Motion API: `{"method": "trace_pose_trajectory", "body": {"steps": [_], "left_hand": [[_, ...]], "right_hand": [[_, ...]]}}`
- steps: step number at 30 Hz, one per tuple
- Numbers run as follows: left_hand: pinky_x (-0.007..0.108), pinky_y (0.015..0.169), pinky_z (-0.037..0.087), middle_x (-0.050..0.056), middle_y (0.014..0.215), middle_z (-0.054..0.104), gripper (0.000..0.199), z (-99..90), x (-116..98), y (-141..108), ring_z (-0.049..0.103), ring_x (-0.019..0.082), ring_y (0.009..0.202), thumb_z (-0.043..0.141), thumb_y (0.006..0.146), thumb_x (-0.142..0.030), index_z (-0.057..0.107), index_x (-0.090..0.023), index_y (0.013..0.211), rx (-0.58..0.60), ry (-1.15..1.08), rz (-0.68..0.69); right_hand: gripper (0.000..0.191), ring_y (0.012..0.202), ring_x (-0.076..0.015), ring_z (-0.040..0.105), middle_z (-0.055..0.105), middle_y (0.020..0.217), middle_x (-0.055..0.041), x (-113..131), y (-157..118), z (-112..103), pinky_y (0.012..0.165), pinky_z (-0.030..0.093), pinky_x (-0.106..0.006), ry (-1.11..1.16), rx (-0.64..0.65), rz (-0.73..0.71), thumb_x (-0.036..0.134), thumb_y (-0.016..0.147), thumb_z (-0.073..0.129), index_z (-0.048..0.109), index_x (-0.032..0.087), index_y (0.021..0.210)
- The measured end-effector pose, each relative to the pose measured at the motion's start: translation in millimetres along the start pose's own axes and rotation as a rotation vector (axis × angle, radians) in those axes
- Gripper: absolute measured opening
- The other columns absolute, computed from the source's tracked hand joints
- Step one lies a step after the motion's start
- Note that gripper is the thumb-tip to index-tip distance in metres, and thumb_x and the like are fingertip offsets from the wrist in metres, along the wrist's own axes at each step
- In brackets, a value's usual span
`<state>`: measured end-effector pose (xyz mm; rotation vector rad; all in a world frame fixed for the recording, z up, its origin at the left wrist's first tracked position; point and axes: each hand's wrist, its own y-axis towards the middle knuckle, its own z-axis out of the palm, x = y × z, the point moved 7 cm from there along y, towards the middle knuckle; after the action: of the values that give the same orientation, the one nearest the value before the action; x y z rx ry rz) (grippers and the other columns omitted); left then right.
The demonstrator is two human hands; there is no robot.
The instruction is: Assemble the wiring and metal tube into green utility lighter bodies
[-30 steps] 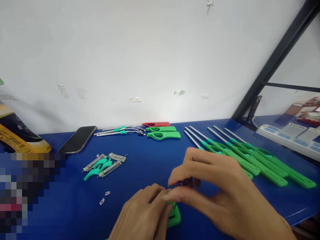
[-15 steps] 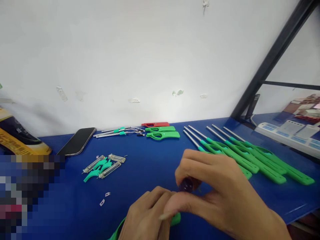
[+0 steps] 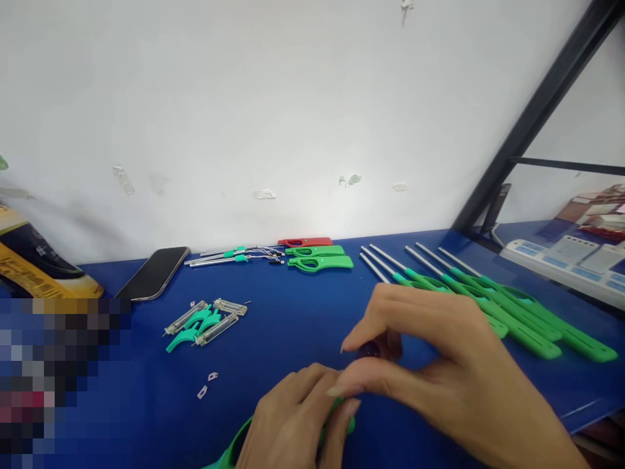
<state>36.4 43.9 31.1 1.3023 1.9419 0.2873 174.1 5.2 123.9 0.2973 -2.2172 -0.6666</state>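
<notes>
My left hand (image 3: 293,417) is closed around a green utility lighter body (image 3: 236,452) at the bottom of the view, covering most of it. Just above that, my right hand (image 3: 434,352) pinches a dark purple rounded handle (image 3: 370,350) between bent fingers and thumb. The lower end of this handle is hidden, so I cannot tell what tool it belongs to. My right thumb reaches the fingers of my left hand.
Several green lighters with metal tubes (image 3: 522,312) lie at right. At left are clear fuel tanks (image 3: 217,330), teal triggers (image 3: 184,337), small pale clips (image 3: 202,392) and a phone (image 3: 153,273). Lighter shells (image 3: 319,262) and loose tubes (image 3: 215,260) lie along the wall.
My right hand's fingers have shifted around the purple handle, which now shows less. My left thumb has come into view beside the green lighter body. The camera view has moved slightly.
</notes>
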Motion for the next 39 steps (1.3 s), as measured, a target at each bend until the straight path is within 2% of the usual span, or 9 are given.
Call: {"method": "trace_pose_trajectory", "body": {"steps": [5,10,14,19,24,30,32,36,39], "left_hand": [[0.021,0.061,0.057,-0.003,0.086,0.075,0.024,1.0,-3,1,0.072,0.014,0.07,0.048,0.104,-0.008,0.066,-0.024,0.1,-0.023,0.003,0.027],[0.02,0.059,0.056,-0.005,0.08,0.074,0.022,0.2,-3,0,0.071,0.012,0.065,0.051,0.101,-0.007,0.064,-0.025,0.096,-0.051,-0.003,0.031],[0.02,0.061,0.058,-0.005,0.085,0.076,0.02,-0.7,2,-5,0.075,0.013,0.071,0.056,0.101,-0.011,0.067,-0.026,0.108,-0.043,-0.009,-0.018],[0.019,0.063,0.06,-0.006,0.084,0.074,0.026,1.4,1,-3,0.074,0.012,0.071,0.052,0.105,-0.011,0.067,-0.029,0.117,-0.022,-0.049,-0.025],[0.021,0.073,0.062,-0.004,0.091,0.077,0.025,1.8,-4,2,0.076,0.012,0.079,0.053,0.104,-0.009,0.068,-0.027,0.113,-0.031,-0.091,-0.014],[0.019,0.069,0.059,-0.004,0.098,0.078,0.026,-0.2,-3,0,0.077,0.012,0.081,0.056,0.101,-0.009,0.068,-0.029,0.112,-0.064,-0.081,-0.068],[0.019,0.066,0.058,-0.004,0.095,0.077,0.024,0.1,-3,0,0.075,0.012,0.078,0.055,0.101,-0.009,0.068,-0.027,0.108,-0.053,-0.062,-0.071],[0.02,0.07,0.06,-0.002,0.099,0.078,0.022,1.2,-2,-1,0.075,0.012,0.08,0.055,0.103,-0.009,0.067,-0.026,0.111,-0.03,-0.055,-0.049],[0.02,0.069,0.059,-0.004,0.096,0.077,0.025,1.0,-1,-1,0.074,0.012,0.078,0.056,0.102,-0.008,0.067,-0.027,0.114,-0.034,-0.046,-0.026]], "right_hand": [[0.016,0.085,-0.0075,0.071,0.075,0.105,0.0083,-3,-5,2,0.07,0.055,-0.017,0.02,0.119,0.051,0.033,0.099,0.08,0.077,0.04,0.113],[0.015,0.071,-0.0066,0.065,0.07,0.083,0.0072,2,-3,-1,0.064,0.052,-0.017,0.014,0.056,0.039,0.032,0.1,0.078,0.074,0.03,0.086],[0.042,0.061,-0.0072,0.051,0.058,0.07,0.009,1,-1,-3,0.051,0.042,-0.018,-0.068,-0.048,0.054,0.04,0.084,0.094,0.056,0.024,0.072],[0.016,0.067,-0.0104,0.058,0.064,0.08,0.0073,4,-7,-2,0.056,0.046,-0.023,-0.033,0.014,0.078,0.051,0.104,0.069,0.073,0.037,0.097],[0.039,0.059,-0.0083,0.055,0.058,0.065,0.0072,-3,-7,-5,0.05,0.039,-0.023,-0.082,-0.002,0.154,0.046,0.104,0.071,0.066,0.028,0.069],[0.06,0.049,-0.0075,0.036,0.044,0.055,0.0079,-2,0,-7,0.043,0.027,-0.024,-0.191,-0.107,0.101,0.059,0.094,0.08,0.045,0.023,0.062],[0.057,0.049,-0.0083,0.038,0.046,0.055,0.0069,-2,-2,-6,0.043,0.029,-0.024,-0.16,-0.076,0.126,0.066,0.097,0.074,0.054,0.024,0.064],[0.033,0.06,-0.0104,0.057,0.06,0.067,0.0055,-5,-11,-9,0.05,0.042,-0.022,-0.049,-0.041,0.221,0.06,0.108,0.059,0.077,0.034,0.099],[0.028,0.071,-0.0106,0.066,0.072,0.08,0.0048,-11,-12,1,0.052,0.043,-0.021,0.067,0.111,0.286,0.047,0.109,0.061,0.076,0.032,0.09]]}}
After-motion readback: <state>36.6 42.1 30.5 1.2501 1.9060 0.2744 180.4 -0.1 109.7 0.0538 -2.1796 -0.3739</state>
